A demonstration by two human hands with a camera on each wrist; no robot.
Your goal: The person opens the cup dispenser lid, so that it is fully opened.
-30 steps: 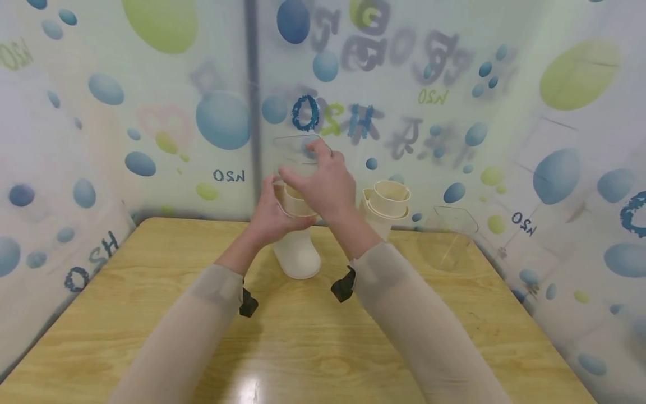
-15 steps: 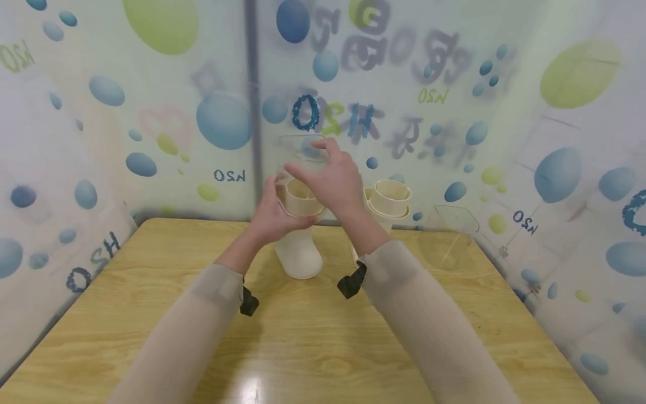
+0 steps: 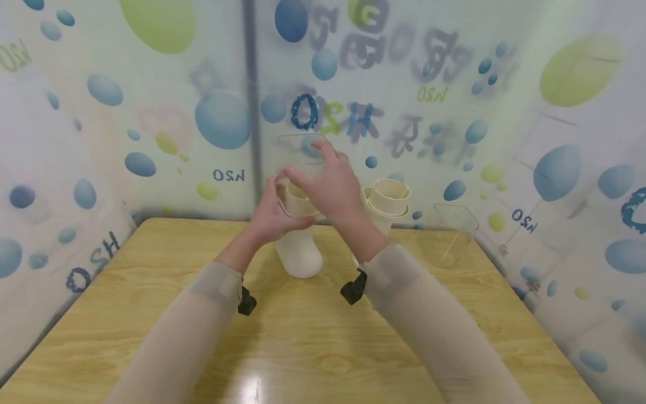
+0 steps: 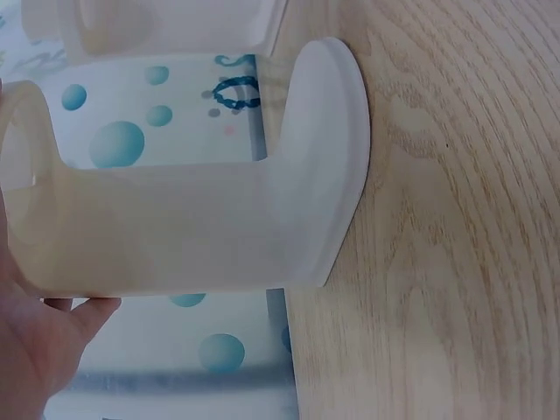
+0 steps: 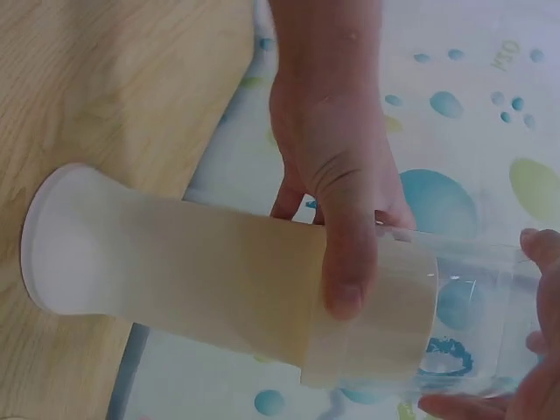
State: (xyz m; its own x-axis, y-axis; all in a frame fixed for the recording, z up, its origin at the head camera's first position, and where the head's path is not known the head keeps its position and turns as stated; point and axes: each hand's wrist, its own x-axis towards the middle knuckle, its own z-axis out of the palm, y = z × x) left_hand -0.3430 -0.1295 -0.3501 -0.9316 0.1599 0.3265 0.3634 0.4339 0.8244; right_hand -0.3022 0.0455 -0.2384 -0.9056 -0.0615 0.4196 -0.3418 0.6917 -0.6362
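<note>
A cream boot-shaped plastic piece [image 3: 299,257] stands upright on the wooden table, its foot toward me. My left hand [image 3: 272,214] grips it just below the round collar; in the right wrist view the thumb of that left hand [image 5: 337,166] presses along the collar. Above the collar is a clear plastic cup [image 3: 298,150], held by my right hand [image 3: 333,188] with thumb and fingers spread around its side. Seen from the right wrist, the clear cup [image 5: 477,319] meets the end of the collar, and seems to overlap it slightly. The left wrist view shows the boot's shaft [image 4: 175,227] sideways.
A second cream boot-shaped piece [image 3: 388,197] stands just right of my right hand, partly hidden by the forearm. Farther right, another clear cup [image 3: 449,238] rests near the table's [image 3: 303,336] right edge. Patterned wall panels [image 3: 222,120] rise behind and beside the table.
My right hand and the clear cup have shifted slightly right since a second ago, then stayed nearly still. The left hand keeps its grip on the boot-shaped piece.
</note>
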